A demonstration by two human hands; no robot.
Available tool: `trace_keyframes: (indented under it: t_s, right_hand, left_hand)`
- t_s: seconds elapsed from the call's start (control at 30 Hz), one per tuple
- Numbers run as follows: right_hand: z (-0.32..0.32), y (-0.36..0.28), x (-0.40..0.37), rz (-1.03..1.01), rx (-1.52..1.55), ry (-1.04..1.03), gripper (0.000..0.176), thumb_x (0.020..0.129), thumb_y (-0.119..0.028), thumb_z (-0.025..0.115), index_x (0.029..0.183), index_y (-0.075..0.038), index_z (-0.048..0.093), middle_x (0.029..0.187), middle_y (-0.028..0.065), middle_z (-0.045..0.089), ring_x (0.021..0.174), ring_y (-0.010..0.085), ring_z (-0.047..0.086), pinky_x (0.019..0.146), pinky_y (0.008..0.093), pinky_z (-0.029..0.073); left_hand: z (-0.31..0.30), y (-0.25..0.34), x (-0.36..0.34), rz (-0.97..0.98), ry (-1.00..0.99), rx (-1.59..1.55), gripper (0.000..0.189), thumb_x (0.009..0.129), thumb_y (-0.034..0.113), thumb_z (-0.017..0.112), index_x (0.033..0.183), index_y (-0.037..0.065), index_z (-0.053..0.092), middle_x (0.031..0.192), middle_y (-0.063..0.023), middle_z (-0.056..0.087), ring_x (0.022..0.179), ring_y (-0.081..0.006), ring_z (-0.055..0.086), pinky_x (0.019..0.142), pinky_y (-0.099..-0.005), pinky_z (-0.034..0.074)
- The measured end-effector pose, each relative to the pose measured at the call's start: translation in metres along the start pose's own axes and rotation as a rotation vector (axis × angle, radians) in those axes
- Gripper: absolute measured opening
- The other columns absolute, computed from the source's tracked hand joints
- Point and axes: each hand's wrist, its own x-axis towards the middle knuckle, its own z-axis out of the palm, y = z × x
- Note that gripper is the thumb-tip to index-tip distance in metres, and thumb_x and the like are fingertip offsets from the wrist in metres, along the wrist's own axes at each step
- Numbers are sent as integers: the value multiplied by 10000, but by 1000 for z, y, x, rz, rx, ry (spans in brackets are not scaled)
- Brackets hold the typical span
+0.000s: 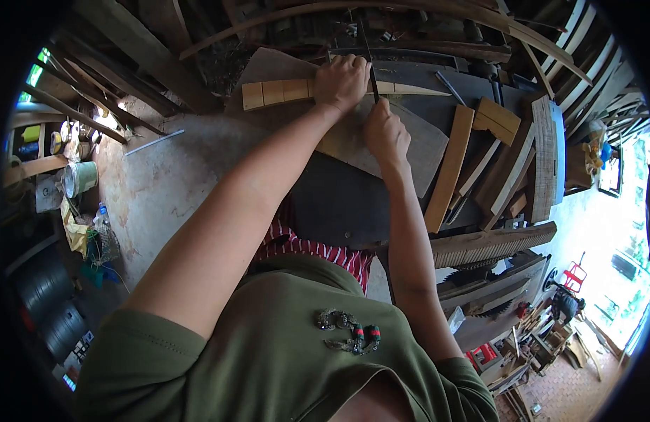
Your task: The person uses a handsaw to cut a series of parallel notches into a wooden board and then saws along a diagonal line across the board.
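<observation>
A light wood strip (274, 93), marked with cross lines at its left part, lies across a brown board (276, 65) on the dark bench (339, 200). My left hand (342, 83) is closed over the middle of the strip; its fingertips are mostly hidden. Just to the right and nearer my body, my right hand (387, 133) is wrapped round the near end of a long, thin, dark-bladed tool (372, 70). The blade points away from me and crosses the strip close beside my left fingers. Its handle is hidden in my right hand.
Wood pieces (450, 169) and a light blue stick (450, 88) lie on the bench's right side. Beyond it are curved wooden strips (409, 5). A bucket (80, 178) stands far left. Circular saw blades (483, 306) and a red frame (573, 276) are at the lower right.
</observation>
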Motion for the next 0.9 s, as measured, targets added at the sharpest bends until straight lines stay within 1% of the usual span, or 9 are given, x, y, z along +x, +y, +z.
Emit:
trace_keyframes:
  t_s: [0.1, 0.2, 0.33, 0.43, 0.5, 0.6, 0.73, 0.8, 0.9]
  right_hand:
    - [-14, 3, -34, 57, -9, -96, 132, 902, -151, 450, 956, -42, 502, 796, 254, 674, 762, 452, 670, 681, 541, 524]
    - [-18, 3, -50, 65, -13, -126, 123, 902, -145, 447, 940, -42, 504, 790, 250, 675, 752, 449, 670, 681, 542, 526]
    - [-3, 2, -4, 2, -11, -33, 116, 902, -147, 454, 935, -43, 491, 773, 250, 673, 743, 451, 668, 682, 545, 525]
    - [-3, 0, 1, -35, 2, 32, 114, 906, -151, 453, 941, -46, 482, 758, 245, 671, 740, 450, 668, 680, 550, 522]
    - [-9, 1, -23, 34, -28, -67, 122, 909, -155, 450, 955, -46, 481, 761, 241, 673, 743, 451, 669, 686, 549, 522]
    - [-14, 7, -53, 63, -13, -111, 120, 909, -153, 448, 956, -49, 484, 760, 238, 673, 735, 445, 670, 669, 546, 525]
    - [-6, 4, -20, 51, -15, -57, 120, 912, -157, 452, 955, -49, 482, 753, 240, 672, 725, 447, 668, 663, 544, 525]
    - [1, 4, -3, -9, -28, 30, 118, 915, -158, 455, 953, -50, 481, 739, 243, 667, 715, 448, 664, 656, 545, 524]
    - [-5, 3, -20, 19, -20, -30, 125, 913, -159, 457, 962, -49, 486, 754, 253, 668, 721, 454, 663, 672, 551, 522]
  left_hand:
    - [-2, 1, 0, 5, -9, -8, 258, 951, 308, 523, 792, 126, 614, 793, -41, 651, 774, -234, 663, 615, -406, 550]
    - [-3, 0, 0, 22, -3, -22, 260, 954, 310, 517, 800, 124, 614, 796, -41, 652, 784, -234, 663, 617, -411, 550]
    - [-4, 0, 1, 11, -13, -11, 268, 957, 314, 509, 803, 122, 614, 797, -42, 651, 788, -237, 664, 628, -411, 552]
    - [-4, 3, 1, -10, -23, -9, 273, 960, 315, 508, 803, 119, 616, 798, -42, 652, 792, -240, 665, 633, -407, 555]
    - [-2, 1, 1, -10, -8, -18, 282, 961, 318, 507, 798, 116, 617, 799, -43, 654, 788, -242, 666, 629, -403, 558]
    - [-6, 1, 1, 0, -19, -36, 278, 961, 318, 510, 801, 117, 617, 798, -44, 656, 784, -244, 666, 630, -399, 558]
    - [-4, 1, 1, -2, -37, -28, 273, 959, 316, 516, 799, 117, 614, 795, -44, 656, 784, -245, 666, 633, -403, 555]
    - [-3, -1, 4, -15, -18, -17, 274, 959, 317, 515, 797, 118, 610, 793, -44, 654, 782, -246, 665, 635, -407, 554]
    - [-1, 3, 1, -19, -11, -18, 273, 959, 318, 514, 795, 119, 603, 789, -44, 649, 777, -247, 663, 641, -413, 552]
